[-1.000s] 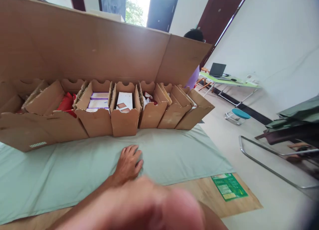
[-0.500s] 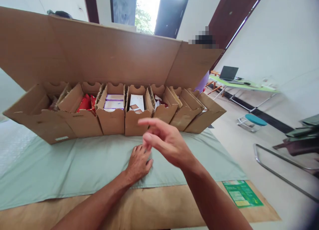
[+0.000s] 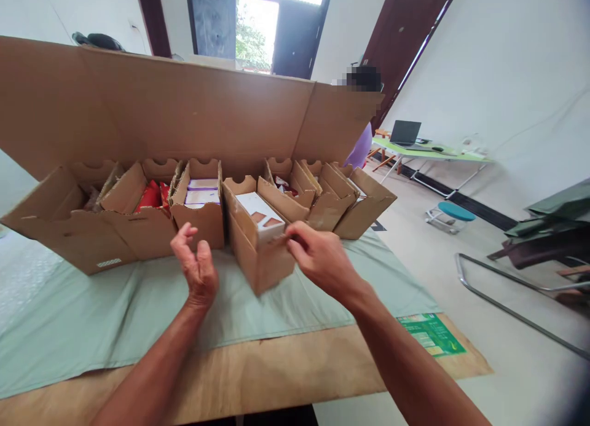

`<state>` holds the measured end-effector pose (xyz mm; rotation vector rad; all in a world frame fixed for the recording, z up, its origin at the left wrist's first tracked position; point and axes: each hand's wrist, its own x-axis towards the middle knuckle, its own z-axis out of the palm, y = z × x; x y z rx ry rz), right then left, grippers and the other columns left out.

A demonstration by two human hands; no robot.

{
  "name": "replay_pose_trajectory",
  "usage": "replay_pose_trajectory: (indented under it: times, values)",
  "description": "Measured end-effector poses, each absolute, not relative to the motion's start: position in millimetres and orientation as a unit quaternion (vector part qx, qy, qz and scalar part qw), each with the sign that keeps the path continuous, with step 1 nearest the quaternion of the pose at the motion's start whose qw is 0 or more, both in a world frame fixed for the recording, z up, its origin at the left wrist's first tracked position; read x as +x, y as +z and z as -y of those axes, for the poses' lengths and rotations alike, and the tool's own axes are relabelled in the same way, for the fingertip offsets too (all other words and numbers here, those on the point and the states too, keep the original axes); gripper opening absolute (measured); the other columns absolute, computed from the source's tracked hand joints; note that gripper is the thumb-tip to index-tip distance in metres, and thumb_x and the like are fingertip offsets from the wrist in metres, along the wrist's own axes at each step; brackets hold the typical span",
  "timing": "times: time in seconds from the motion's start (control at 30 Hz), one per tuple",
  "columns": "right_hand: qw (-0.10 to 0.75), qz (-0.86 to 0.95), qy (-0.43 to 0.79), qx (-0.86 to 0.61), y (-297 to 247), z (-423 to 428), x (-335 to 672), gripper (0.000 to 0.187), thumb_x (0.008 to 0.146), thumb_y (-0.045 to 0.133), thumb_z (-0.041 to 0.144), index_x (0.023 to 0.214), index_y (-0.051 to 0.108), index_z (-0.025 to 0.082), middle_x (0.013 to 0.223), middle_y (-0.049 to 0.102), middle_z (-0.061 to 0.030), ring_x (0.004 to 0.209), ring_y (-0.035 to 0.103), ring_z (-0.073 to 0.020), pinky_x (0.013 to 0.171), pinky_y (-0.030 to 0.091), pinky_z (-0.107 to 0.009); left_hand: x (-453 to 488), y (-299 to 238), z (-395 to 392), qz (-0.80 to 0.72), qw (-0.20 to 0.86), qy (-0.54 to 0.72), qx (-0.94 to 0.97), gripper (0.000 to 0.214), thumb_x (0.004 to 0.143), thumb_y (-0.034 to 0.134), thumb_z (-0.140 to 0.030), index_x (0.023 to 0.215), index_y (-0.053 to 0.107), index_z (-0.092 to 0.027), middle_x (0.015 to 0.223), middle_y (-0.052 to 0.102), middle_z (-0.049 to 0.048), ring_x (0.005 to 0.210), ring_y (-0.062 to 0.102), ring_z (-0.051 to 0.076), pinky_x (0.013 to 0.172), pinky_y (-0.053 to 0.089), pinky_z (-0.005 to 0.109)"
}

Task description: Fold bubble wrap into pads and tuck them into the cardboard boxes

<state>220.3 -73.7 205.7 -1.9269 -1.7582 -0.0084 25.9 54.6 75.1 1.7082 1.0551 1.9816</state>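
Observation:
My right hand (image 3: 318, 254) grips the front edge of a narrow cardboard bin (image 3: 260, 260), which stands turned at an angle, pulled forward from its row. Inside that bin lie white boxes (image 3: 258, 212) with brown printing. My left hand (image 3: 196, 263) is raised to the left of the bin, fingers apart and partly curled, with nothing in it. Just behind my left hand stands a bin (image 3: 199, 220) with white and purple packs (image 3: 201, 197). Farther left, another bin holds red packets (image 3: 151, 197).
Several more cardboard bins (image 3: 329, 192) stand to the right, before a tall cardboard panel (image 3: 198, 106). A green cloth (image 3: 152, 315) covers most of the wooden table (image 3: 276, 377). Behind the panel a person in purple (image 3: 362, 144) is partly visible. A laptop (image 3: 405, 134) rests on a side table.
My right hand has taken hold of the middle bin and drawn it forward, turning it. My left hand has lifted off the cloth and moved left. The view has shifted slightly.

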Motion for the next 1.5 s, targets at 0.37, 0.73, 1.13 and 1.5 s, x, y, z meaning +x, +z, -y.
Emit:
replay_pose_trajectory:
  times: [0.37, 0.73, 1.13, 1.5]
  values:
    - [0.561, 0.429, 0.078, -0.704, 136.0, 261.3, 300.2, 0.051, 0.098, 0.064, 0.04, 0.146, 0.052, 0.03, 0.134, 0.069, -0.0094, 0.114, 0.07, -0.0261, 0.092, 0.059, -0.041, 45.4, 66.2, -17.8, -0.34, 0.441, 0.557, 0.617, 0.055, 0.1, 0.046, -0.063, 0.129, 0.065, -0.02, 0.13, 0.067, 0.0111, 0.119, 0.063, 0.026, 0.108, 0.046, 0.043]
    - [0.532, 0.461, 0.192, -0.684, 96.4, 240.7, 293.0, 0.054, 0.087, 0.075, 0.053, 0.131, 0.061, 0.023, 0.123, 0.072, -0.0102, 0.108, 0.068, -0.0314, 0.091, 0.057, -0.045, 38.7, 68.2, 47.7, -0.318, 0.592, 0.41, 0.617, 0.055, 0.098, 0.05, -0.066, 0.137, 0.063, -0.031, 0.147, 0.061, 0.0065, 0.139, 0.053, 0.031, 0.109, 0.049, 0.047]
    - [0.578, 0.445, 0.184, -0.659, 83.9, 220.9, 278.6, 0.056, 0.079, 0.085, 0.051, 0.125, 0.067, 0.024, 0.116, 0.075, -0.0102, 0.106, 0.07, -0.035, 0.089, 0.06, -0.049, 27.8, 92.9, 82.1, -0.365, 0.425, 0.455, 0.692, 0.052, 0.098, 0.057, -0.052, 0.145, 0.058, -0.03, 0.151, 0.057, 0.006, 0.143, 0.049, 0.032, 0.12, 0.041, 0.048]
    - [0.583, 0.394, 0.156, -0.693, 80.9, 243.9, 307.4, 0.057, 0.078, 0.084, 0.055, 0.121, 0.066, 0.022, 0.127, 0.072, -0.0137, 0.121, 0.065, -0.0373, 0.104, 0.051, -0.053, 51.9, 97.4, 101.8, -0.3, 0.507, 0.353, 0.727, 0.065, 0.097, 0.064, -0.048, 0.156, 0.041, -0.037, 0.156, 0.051, 0.0078, 0.141, 0.051, 0.033, 0.115, 0.045, 0.051]
